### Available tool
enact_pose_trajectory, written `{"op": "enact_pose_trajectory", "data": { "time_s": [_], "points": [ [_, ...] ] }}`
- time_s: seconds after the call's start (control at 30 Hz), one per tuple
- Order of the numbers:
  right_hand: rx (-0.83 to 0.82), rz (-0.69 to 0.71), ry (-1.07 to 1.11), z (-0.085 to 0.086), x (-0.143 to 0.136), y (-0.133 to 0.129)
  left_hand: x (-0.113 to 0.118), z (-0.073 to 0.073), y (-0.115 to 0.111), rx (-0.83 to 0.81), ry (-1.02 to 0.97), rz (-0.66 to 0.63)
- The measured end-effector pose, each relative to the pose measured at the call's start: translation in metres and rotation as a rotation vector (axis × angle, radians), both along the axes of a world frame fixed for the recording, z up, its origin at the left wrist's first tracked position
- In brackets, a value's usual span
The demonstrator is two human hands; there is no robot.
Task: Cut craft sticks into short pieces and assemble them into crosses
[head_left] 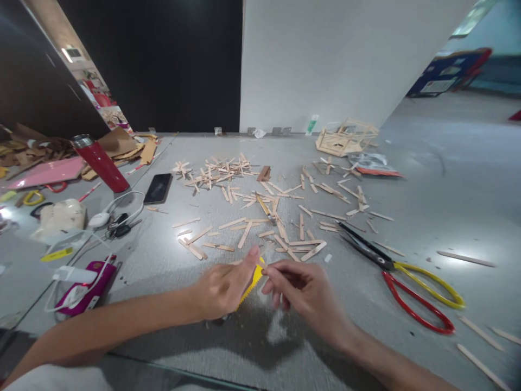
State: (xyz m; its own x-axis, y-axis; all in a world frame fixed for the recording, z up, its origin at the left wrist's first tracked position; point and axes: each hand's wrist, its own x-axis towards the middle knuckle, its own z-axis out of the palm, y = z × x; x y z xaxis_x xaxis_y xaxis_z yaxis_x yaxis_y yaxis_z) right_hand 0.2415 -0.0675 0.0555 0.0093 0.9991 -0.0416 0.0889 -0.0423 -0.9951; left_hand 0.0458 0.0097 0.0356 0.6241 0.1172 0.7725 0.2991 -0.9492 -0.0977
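Observation:
My left hand (226,285) is closed around a yellow piece with a toothed edge (253,283), its thumb pointing up. Right beside it, my right hand (299,288) pinches at the upper end of the yellow piece; what lies between its fingertips is too small to make out. Both hands are above the grey table (163,271) near its front edge. Just beyond them lie scattered wooden sticks (245,234), some joined at angles, and a yellow cutter (265,208).
Large scissors (386,264) with red and yellow handles lie to the right. On the left are a phone (158,188), a red bottle (101,164), cables and a purple device (87,287). A wooden stick frame (345,140) stands at the back right.

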Motion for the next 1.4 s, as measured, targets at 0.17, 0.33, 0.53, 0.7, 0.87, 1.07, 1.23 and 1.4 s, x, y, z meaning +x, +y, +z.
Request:
{"op": "enact_pose_trajectory", "data": {
  "time_s": [0.17,0.33,0.53,0.7,0.87,1.07,1.23,1.4],
  "points": [
    [0.0,0.046,-0.063,-0.001,0.0,0.0,-0.003,0.006,-0.004,-0.1,0.088,-0.001],
    [0.072,0.066,-0.19,-0.001,0.0,-0.001,-0.005,0.0,-0.004,-0.065,0.133,-0.081],
    [0.134,0.071,-0.207,0.001,0.001,0.0,0.004,-0.007,-0.012,-0.162,0.03,-0.016],
    [0.122,0.043,-0.185,0.002,0.004,0.001,0.012,0.001,-0.009,-0.216,-0.137,0.128],
    [0.063,0.059,-0.136,0.001,0.004,0.004,0.011,-0.002,-0.007,-0.159,-0.129,0.144],
    [0.041,0.1,-0.075,0.006,0.0,0.004,0.012,-0.01,-0.014,-0.192,-0.08,0.039],
    [0.006,0.116,-0.035,0.006,0.002,0.004,0.01,0.004,-0.019,-0.736,-0.177,-0.04],
    [-0.055,0.117,0.023,0.005,0.005,0.006,0.006,0.026,-0.007,-1.434,-0.176,-0.048]
  ]
}}
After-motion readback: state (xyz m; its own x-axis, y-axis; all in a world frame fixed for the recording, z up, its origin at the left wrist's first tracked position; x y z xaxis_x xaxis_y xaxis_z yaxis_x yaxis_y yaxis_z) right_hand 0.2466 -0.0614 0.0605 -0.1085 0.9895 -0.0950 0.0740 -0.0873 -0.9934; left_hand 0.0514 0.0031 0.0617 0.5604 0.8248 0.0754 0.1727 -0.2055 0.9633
